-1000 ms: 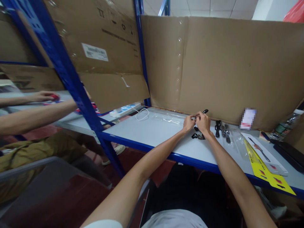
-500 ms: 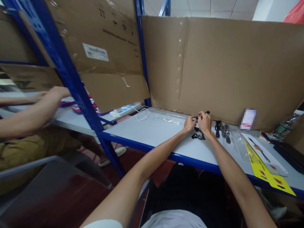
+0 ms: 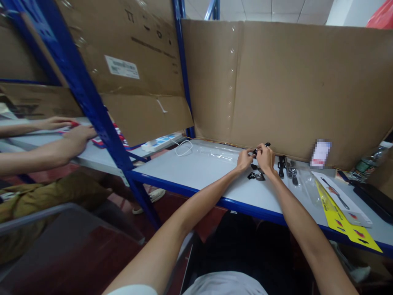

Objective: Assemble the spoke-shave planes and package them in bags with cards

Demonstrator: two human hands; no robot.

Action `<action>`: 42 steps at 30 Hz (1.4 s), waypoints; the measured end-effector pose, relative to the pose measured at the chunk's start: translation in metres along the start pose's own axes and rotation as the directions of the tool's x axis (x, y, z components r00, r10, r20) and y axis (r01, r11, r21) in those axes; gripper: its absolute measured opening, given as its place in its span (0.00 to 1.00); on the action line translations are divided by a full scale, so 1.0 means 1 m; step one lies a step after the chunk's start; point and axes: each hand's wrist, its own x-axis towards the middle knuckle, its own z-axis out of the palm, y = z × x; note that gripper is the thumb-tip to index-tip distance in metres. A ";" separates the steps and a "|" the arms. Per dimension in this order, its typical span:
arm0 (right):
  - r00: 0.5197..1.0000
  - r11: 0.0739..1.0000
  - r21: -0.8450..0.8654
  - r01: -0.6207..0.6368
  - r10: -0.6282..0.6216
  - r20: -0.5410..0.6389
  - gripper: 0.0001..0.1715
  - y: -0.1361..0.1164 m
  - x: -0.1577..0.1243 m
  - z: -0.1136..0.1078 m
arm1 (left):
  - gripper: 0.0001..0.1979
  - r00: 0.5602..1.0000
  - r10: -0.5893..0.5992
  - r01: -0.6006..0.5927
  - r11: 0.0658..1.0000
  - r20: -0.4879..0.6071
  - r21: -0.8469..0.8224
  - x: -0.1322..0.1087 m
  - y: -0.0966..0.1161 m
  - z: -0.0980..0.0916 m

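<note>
My left hand (image 3: 245, 160) and my right hand (image 3: 265, 158) meet over the table, fingers closed on one small black tool-like piece (image 3: 267, 144). Its rounded end sticks out above my right fingers; most of it is hidden, so its kind is unclear. On the tabletop just below my hands lie small black parts (image 3: 251, 175) and a dark metal blade-like piece (image 3: 260, 177). Right of my right hand, several black-handled tools (image 3: 281, 167) lie side by side, some of them in clear plastic wrapping (image 3: 294, 174).
Cardboard panels (image 3: 282, 90) wall the back of the table (image 3: 184, 168). At right are a white box with a tool picture (image 3: 334, 192), yellow cards (image 3: 340, 225), a bottle (image 3: 370, 164) and a black case (image 3: 376, 200). A white cable (image 3: 184, 148) lies left. A co-worker's arms (image 3: 55, 151) are beyond the blue post.
My hands stay in nearly the same place, still holding the black piece. At left, the co-worker's near arm has lowered and reached onto the red and blue material.
</note>
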 end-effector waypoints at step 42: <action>0.998 0.999 -0.016 0.047 -0.046 0.048 0.18 -0.004 -0.002 0.001 | 0.17 1.000 -0.015 0.015 1.000 0.008 -0.018 0.003 -0.003 0.003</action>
